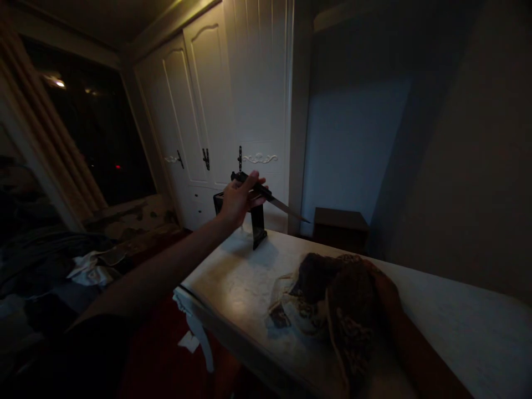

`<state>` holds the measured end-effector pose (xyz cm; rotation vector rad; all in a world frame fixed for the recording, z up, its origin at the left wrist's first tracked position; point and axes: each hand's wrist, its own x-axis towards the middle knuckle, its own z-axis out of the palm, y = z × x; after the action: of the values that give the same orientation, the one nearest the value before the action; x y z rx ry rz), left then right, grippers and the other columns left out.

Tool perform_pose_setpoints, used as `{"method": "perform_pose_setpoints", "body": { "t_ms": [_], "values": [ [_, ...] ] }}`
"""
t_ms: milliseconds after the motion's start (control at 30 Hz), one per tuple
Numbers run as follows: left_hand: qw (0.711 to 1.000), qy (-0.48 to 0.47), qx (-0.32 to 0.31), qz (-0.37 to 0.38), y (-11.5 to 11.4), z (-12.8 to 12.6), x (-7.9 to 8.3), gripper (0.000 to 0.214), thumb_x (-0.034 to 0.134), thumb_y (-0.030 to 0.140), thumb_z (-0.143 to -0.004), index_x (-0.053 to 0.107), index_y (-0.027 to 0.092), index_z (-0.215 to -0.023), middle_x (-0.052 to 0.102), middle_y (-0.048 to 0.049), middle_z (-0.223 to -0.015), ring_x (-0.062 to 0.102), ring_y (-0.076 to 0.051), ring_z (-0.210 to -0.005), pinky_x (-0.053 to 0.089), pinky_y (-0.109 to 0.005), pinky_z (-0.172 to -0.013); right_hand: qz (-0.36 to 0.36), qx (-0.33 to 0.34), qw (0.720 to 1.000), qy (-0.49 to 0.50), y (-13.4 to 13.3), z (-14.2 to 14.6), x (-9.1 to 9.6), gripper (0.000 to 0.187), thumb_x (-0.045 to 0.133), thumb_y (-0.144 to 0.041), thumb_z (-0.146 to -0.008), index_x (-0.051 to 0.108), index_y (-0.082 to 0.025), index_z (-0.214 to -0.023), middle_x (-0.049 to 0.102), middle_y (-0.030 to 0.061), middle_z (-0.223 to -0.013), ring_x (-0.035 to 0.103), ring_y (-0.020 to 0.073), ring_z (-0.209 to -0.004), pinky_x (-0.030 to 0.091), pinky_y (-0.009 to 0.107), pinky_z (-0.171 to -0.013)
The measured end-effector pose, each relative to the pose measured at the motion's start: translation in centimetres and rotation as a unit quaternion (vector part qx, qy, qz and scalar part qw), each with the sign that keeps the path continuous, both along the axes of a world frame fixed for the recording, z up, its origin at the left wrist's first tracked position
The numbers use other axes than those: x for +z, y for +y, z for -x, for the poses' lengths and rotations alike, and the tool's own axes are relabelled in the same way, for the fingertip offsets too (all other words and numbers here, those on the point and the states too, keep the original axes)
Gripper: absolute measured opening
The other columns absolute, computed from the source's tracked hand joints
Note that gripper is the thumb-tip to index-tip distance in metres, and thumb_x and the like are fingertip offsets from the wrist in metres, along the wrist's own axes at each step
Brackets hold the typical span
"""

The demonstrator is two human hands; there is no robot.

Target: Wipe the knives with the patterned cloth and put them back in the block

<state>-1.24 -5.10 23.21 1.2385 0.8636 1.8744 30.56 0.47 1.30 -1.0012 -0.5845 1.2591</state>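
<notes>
My left hand (241, 199) is closed around the black handle of a knife (286, 209), held above the far end of the table. Its narrow blade points right and slightly down. Just behind and below that hand stands a black holder-like object (258, 224) with an upright leg, partly hidden by the hand. My right hand (384, 285) is closed on the right side of a crumpled, patterned brown-and-white cloth (305, 313), which lies bunched on the table. Dim light and the cloth hide most of the right fingers.
The pale table (233, 282) has a carved edge and a curved leg. White wardrobe doors (211, 100) rise behind it, and a dark low cabinet (341, 219) stands past its far edge. Piled clothes (93, 269) lie at left. White paper (189, 341) is on the red floor.
</notes>
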Motion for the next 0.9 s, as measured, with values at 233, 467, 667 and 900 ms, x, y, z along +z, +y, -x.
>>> {"method": "perform_pose_setpoints", "body": {
  "t_ms": [233,467,667,900],
  "values": [
    [0.992,0.072,0.104,0.002,-1.4,4.0,8.0,0.042,0.076,0.048,-0.072,0.058,0.014,-0.09,0.07,-0.0111,-0.086,0.07,-0.022,-0.078,0.059,-0.038,-0.07,0.014,-0.04,0.998,-0.038,-1.5,0.7,1.7,0.013,0.071,-0.026,-0.061,0.073,-0.019,-0.072,0.076,0.0045,-0.089,0.066,0.0263,-0.103,0.055,0.033,-0.092],
    [0.977,0.095,0.189,0.016,-1.3,7.6,13.1,0.04,0.078,0.045,-0.072,0.059,0.015,-0.089,0.068,-0.0077,-0.075,0.069,-0.023,-0.073,0.059,-0.04,-0.07,0.039,-0.054,0.998,-0.02,-2.0,0.9,3.0,0.003,0.067,-0.018,-0.063,0.068,-0.02,-0.061,0.076,0.0034,-0.085,0.066,0.024,-0.106,0.052,0.031,-0.097],
    [0.964,0.107,0.243,0.03,0.0,9.1,15.0,0.031,0.076,0.037,-0.075,0.057,0.014,-0.081,0.066,-0.0064,-0.075,0.068,-0.02,-0.07,0.058,-0.041,-0.071,0.049,-0.064,0.997,0.001,-1.6,0.9,2.3,0.006,0.07,-0.017,-0.063,0.069,-0.019,-0.068,0.075,0.0023,-0.083,0.068,0.0225,-0.101,0.055,0.031,-0.093],
    [0.943,0.144,0.296,0.048,2.5,9.5,15.1,0.024,0.077,0.025,-0.074,0.059,0.013,-0.086,0.065,-0.0061,-0.072,0.066,-0.019,-0.065,0.059,-0.039,-0.065,0.016,-0.054,0.998,-0.015,0.3,0.0,-0.3,0.012,0.074,-0.02,-0.062,0.072,-0.019,-0.073,0.075,0.0013,-0.08,0.069,0.0223,-0.096,0.055,0.031,-0.092]
  ]
}}
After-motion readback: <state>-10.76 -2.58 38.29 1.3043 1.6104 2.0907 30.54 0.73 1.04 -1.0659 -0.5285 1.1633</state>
